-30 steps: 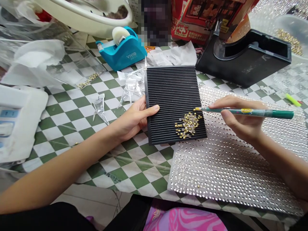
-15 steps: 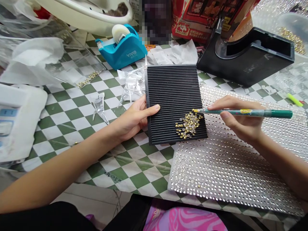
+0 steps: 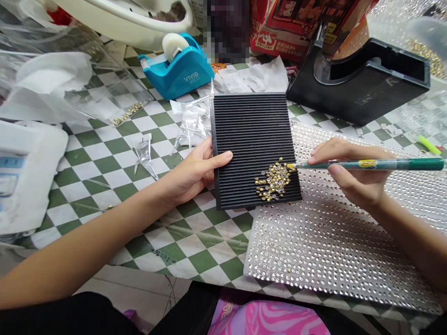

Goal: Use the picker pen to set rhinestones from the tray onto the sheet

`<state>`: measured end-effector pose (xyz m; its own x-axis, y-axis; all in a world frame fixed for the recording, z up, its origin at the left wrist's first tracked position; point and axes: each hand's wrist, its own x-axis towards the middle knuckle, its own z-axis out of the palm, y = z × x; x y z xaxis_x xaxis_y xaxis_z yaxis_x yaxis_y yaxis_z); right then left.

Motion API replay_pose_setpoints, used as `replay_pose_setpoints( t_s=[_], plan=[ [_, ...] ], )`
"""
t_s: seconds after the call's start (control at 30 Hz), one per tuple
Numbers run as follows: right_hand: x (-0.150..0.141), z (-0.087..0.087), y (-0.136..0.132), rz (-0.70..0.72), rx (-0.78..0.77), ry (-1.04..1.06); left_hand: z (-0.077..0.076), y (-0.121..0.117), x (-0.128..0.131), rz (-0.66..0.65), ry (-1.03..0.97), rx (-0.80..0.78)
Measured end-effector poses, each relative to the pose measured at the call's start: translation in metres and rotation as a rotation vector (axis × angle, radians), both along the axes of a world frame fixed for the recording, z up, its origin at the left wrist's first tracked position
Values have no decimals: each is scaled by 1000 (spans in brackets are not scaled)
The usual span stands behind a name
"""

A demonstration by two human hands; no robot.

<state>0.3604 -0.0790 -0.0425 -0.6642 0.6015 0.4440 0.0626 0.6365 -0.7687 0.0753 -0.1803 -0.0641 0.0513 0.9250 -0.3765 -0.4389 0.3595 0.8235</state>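
A black ridged tray is gripped at its left edge by my left hand, thumb on top and fingers underneath. On its lower right part lies a loose heap of gold-backed rhinestones. My right hand pinches a green pen-shaped stick, held nearly level. Its yellow tip is at the upper right of the heap; whether a stone clings to it I cannot tell. Under my right hand and forearm spreads a sheet covered in rows of clear rhinestones.
Behind the tray stand a blue tape dispenser and a larger black tape dispenser. Small clear plastic bags lie left of the tray. A white device sits at the far left of the checkered tablecloth.
My right hand has shifted to the right with the stick, and the yellow tip has slid from the heap's top toward the tray's right edge. My left hand and the tray stay put.
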Motion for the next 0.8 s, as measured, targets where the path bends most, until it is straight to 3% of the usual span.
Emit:
replay_pose_setpoints(
  t_s=[0.23,0.63,0.8],
  plan=[
    [-5,5,-3,-25,-13,-45,0,1,0,10,-8,-12],
    [-3,4,-2,65,27,-88,1,0,0,1,12,-13],
    [-4,1,-4,21,33,-88,2,0,-1,8,14,-39]
  ],
)
